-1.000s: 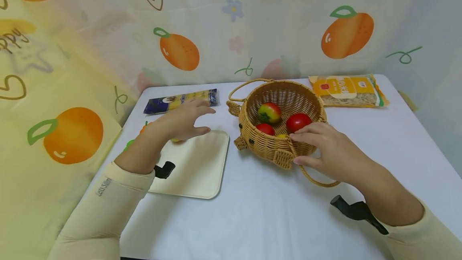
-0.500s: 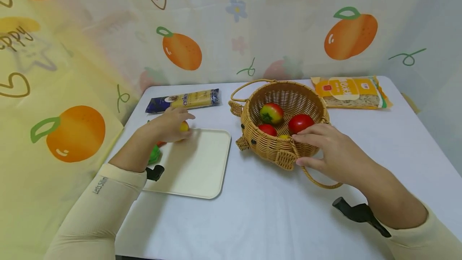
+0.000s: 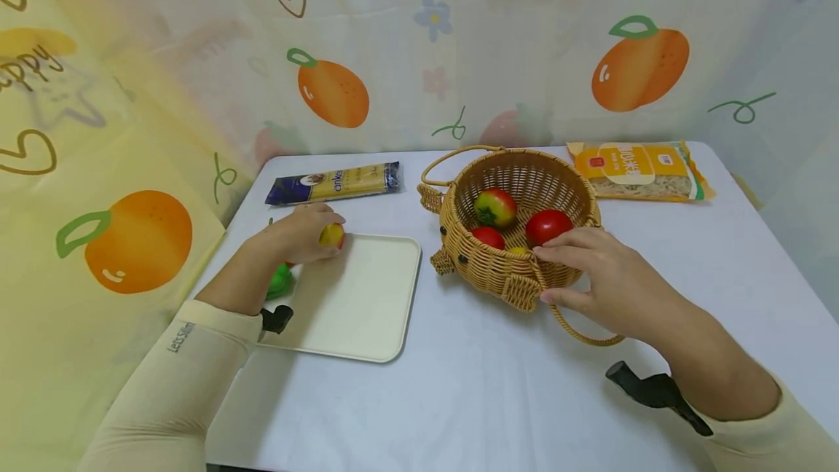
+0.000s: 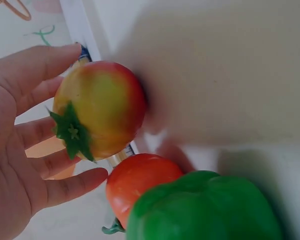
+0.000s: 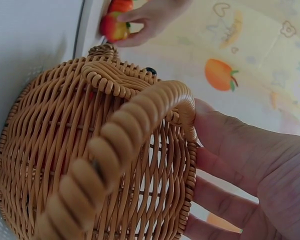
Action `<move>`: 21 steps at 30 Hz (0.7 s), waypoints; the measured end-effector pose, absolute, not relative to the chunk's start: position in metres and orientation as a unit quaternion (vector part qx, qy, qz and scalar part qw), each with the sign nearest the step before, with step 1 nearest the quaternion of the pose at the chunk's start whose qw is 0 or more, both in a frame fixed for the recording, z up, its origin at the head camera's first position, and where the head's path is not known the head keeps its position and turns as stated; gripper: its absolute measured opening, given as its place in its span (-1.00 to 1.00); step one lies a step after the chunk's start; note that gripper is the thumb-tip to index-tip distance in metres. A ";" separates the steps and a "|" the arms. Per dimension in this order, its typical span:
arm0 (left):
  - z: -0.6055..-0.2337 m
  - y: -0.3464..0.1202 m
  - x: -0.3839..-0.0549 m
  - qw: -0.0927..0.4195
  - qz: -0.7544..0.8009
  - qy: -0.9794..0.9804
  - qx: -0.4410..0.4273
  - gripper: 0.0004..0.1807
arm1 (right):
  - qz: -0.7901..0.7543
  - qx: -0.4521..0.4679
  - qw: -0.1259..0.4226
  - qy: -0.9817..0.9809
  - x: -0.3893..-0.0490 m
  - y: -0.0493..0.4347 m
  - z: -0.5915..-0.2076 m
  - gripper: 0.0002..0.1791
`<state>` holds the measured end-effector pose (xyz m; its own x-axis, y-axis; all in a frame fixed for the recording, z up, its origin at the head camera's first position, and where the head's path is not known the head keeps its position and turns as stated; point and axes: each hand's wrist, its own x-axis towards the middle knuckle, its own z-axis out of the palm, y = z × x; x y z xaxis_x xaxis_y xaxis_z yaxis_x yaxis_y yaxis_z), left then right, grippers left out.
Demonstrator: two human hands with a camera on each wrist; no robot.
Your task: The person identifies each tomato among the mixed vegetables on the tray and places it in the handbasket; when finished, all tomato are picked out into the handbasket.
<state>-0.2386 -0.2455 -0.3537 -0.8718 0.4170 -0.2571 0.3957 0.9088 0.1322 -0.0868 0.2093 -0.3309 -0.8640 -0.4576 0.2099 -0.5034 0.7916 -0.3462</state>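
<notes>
My left hand [image 3: 298,231] has its thumb and fingers around a red-and-yellow tomato [image 4: 107,100] with a green star-shaped calyx, at the far left part of a cream tray [image 3: 357,304]. Beside it in the left wrist view lie an orange-red vegetable [image 4: 140,177] with a green stem and a green bell pepper [image 4: 205,210]. At the right, my right hand [image 3: 609,272] grips the rim of a wicker basket [image 3: 488,268], fingers over the edge and thumb outside by the handle. Inside the basket are a red-green tomato [image 3: 495,208], red tomatoes [image 3: 549,227] and something yellow [image 3: 518,250].
Behind the tray lies a blue-and-yellow packet [image 3: 334,183]. An orange-yellow food bag [image 3: 639,170] is behind the basket on the right. The white table [image 3: 459,392] meets a fruit-print curtain [image 3: 393,57] at the back and left.
My left hand has come down and back toward the left side of the tray and closed around the tomato. My right hand stays on the basket rim.
</notes>
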 end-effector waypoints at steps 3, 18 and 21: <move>-0.356 -0.248 -0.238 0.139 0.032 0.967 0.212 -0.45 | 0.199 0.257 0.064 -0.944 -0.087 0.209 -0.331 -0.37; -0.358 -0.252 -0.230 0.128 0.056 0.964 0.227 -0.46 | 0.207 0.235 0.044 -0.949 -0.086 0.207 -0.328 -0.36; -0.356 -0.252 -0.228 0.121 0.057 0.963 0.235 -0.46 | 0.209 0.232 0.039 -0.949 -0.086 0.207 -0.328 -0.37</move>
<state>-0.2283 -0.2523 -0.3562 -0.8607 0.4658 -0.2057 0.4382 0.8833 0.1667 -0.0860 0.2067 -0.3278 -0.8896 -0.4237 0.1706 -0.4562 0.8054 -0.3785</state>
